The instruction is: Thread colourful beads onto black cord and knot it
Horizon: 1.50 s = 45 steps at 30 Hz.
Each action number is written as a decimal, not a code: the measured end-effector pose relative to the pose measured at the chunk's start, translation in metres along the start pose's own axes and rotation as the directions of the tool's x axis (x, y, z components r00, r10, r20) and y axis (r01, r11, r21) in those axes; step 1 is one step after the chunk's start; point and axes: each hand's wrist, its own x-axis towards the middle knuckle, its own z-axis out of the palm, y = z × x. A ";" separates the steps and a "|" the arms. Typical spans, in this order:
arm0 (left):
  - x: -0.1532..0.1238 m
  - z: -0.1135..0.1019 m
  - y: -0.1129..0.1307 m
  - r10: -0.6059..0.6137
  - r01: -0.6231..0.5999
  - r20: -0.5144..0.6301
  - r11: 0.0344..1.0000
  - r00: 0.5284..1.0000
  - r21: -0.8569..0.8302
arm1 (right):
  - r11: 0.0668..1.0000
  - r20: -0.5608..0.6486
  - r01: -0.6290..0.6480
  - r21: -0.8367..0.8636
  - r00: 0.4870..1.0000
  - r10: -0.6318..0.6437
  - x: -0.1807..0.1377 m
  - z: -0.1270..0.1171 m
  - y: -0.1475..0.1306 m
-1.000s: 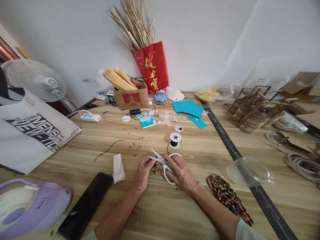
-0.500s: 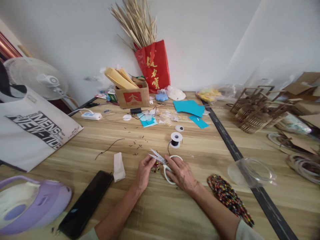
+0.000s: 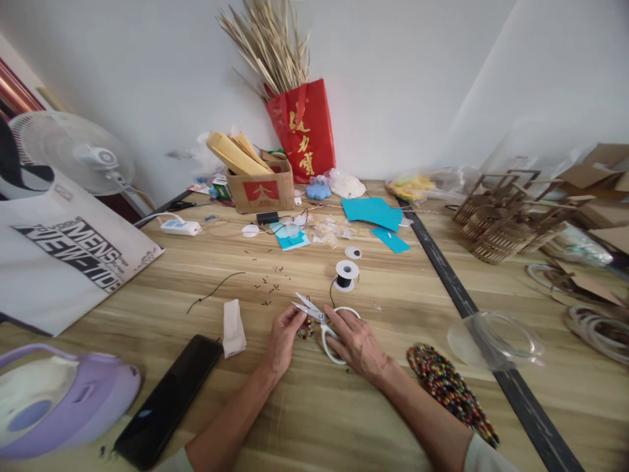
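I'm in a craft workspace; whether it belongs to a home or a shop, I can't tell. Around the cord spool (image 3: 346, 275) on my wood-grain surface (image 3: 314, 426), the signs gather: dark snippets (image 3: 266, 303) to its left, blue sheets (image 3: 371, 214) behind it, looped bead strands (image 3: 449, 390) to its near right, slatted baskets (image 3: 491, 242) farther right, and a red bag (image 3: 314, 124) of dried stalks (image 3: 275, 52) well beyond it.

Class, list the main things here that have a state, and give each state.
Scissors: open, in right hand
Beaded strand: held in left hand
Spool: upright, black cord wound on
Cardboard box: open, things inside
Red bag: holding dried stalks
Phone: flat, screen dark
Fan: cannot tell if running
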 end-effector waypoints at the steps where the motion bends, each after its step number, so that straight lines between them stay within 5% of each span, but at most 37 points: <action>1: 0.000 0.000 0.000 -0.001 0.001 -0.005 1.000 1.000 0.001 | 1.000 -0.001 0.002 0.006 1.000 -0.002 0.000 0.000 0.000; 15: -0.002 0.003 0.004 -0.081 0.075 -0.045 0.989 0.996 -0.128 | 0.988 -0.042 -0.081 0.128 0.995 0.087 -0.003 0.004 0.003; 26: 0.004 0.001 0.010 -0.100 0.071 -0.075 0.944 0.992 -0.323 | 0.901 -0.042 -0.189 0.389 0.974 0.223 -0.003 0.002 0.002; 33: 0.011 -0.010 0.009 -0.160 0.109 -0.054 0.850 0.986 -0.516 | 0.721 0.192 -0.336 0.606 0.942 0.277 0.000 -0.005 -0.003; 40: 0.013 -0.013 0.009 -0.200 0.154 -0.009 0.783 0.980 -0.602 | 0.316 0.415 -0.515 0.797 0.847 0.333 0.009 -0.007 -0.002; 45: 0.013 -0.014 0.010 -0.217 0.173 0.003 0.769 0.976 -0.616 | 0.283 0.478 -0.560 0.778 0.821 0.312 0.013 -0.012 -0.001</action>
